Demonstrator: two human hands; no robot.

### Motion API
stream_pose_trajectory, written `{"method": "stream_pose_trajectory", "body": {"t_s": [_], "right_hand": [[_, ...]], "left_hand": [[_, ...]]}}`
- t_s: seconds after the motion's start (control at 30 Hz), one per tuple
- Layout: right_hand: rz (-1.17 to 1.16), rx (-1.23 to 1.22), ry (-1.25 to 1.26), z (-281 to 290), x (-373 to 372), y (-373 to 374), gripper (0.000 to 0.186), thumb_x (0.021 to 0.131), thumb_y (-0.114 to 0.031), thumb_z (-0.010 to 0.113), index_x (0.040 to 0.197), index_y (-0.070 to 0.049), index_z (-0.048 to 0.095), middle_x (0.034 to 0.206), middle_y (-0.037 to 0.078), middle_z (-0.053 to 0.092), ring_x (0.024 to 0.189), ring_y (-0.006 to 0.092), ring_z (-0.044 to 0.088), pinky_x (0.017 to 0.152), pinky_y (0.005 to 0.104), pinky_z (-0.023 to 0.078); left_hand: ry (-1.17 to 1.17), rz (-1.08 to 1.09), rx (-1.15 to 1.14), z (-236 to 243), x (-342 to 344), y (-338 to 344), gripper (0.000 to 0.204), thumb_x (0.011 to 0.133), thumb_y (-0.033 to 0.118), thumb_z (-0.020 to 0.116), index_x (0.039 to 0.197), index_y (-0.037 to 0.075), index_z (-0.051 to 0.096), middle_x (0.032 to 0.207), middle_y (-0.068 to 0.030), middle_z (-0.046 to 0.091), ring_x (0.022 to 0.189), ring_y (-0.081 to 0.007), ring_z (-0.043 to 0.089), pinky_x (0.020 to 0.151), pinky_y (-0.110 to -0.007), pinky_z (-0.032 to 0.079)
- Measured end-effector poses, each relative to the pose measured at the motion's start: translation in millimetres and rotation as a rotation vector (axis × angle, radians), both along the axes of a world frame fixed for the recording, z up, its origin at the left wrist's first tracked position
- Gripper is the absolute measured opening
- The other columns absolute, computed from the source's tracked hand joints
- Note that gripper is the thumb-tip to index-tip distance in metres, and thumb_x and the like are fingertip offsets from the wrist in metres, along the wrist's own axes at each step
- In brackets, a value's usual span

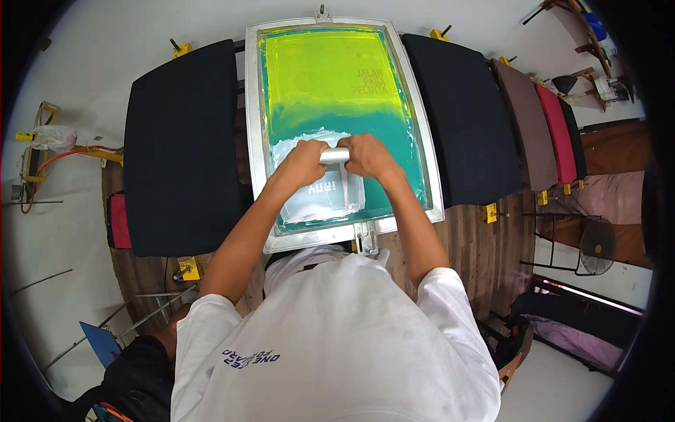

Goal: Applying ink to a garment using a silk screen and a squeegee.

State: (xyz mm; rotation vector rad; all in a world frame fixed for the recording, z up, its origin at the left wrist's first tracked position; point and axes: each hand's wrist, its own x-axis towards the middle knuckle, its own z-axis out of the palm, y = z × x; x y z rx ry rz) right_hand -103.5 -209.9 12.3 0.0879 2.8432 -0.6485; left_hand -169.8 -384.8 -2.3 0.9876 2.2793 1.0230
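Note:
A metal-framed printing screen (257, 141) lies in front of me. Its mesh is yellow-green at the far end (316, 70) and teal nearer to me (394, 169). White ink (295, 204) is smeared over the near left of the mesh, with printed lettering in it. A squeegee with a pale, rounded handle (334, 156) stands on the mesh. My left hand (304, 163) is wrapped round the handle's left end, and my right hand (368, 156) grips its right end. Most of the squeegee's blade is hidden by the handle and my hands.
Black-covered printing boards flank the screen, one on the left (183, 148) and one on the right (460, 119). Brown (522, 123) and red (555, 133) boards follow further right. A fan (598, 246) stands at far right. Someone in dark clothing (137, 373) is at lower left.

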Motion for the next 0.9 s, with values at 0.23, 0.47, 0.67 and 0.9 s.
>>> {"method": "stream_pose_trajectory", "body": {"t_s": [0.23,0.47,0.67,0.9], "right_hand": [[0.001,-0.085,0.106,-8.4,67.3,-21.4,0.035,0.061,-0.002,0.072,0.097,-0.003,0.071,0.086,0.024,0.069,0.082,0.0416,0.067,0.076,0.0470,0.055],[-0.003,-0.150,-0.026,8.9,87.6,-47.9,0.031,0.063,0.002,0.063,0.092,0.000,0.073,0.081,0.025,0.068,0.077,0.0425,0.067,0.075,0.0457,0.055],[0.042,-0.032,0.037,20.8,42.3,-55.7,0.019,0.068,-0.002,0.069,0.088,-0.002,0.071,0.085,0.022,0.070,0.082,0.0392,0.068,0.072,0.0465,0.057],[0.023,0.116,0.254,-22.4,72.5,-98.4,0.035,0.079,0.003,0.056,0.114,0.002,0.058,0.110,0.023,0.058,0.108,0.0412,0.056,0.079,0.0443,0.056]], "left_hand": [[0.032,-0.072,-0.005,-5.7,58.8,-25.2,0.043,0.074,-0.009,0.058,0.112,0.007,0.068,0.097,-0.0213,0.070,0.092,-0.0412,0.067,0.083,-0.047,0.053],[-0.137,-0.128,-0.128,14.3,78.8,-51.6,0.027,0.075,-0.002,0.067,0.102,0.001,0.070,0.092,-0.0237,0.070,0.087,-0.0404,0.069,0.079,-0.046,0.055],[0.145,0.024,-0.052,23.4,39.7,-52.1,0.037,0.075,-0.002,0.065,0.110,0.007,0.071,0.103,-0.0170,0.070,0.097,-0.0365,0.067,0.087,-0.044,0.054],[0.215,0.045,0.172,-25.6,69.8,-84.0,0.063,0.067,-0.016,0.058,0.129,-0.002,0.058,0.132,-0.0221,0.058,0.121,-0.0399,0.056,0.102,-0.042,0.048]]}}
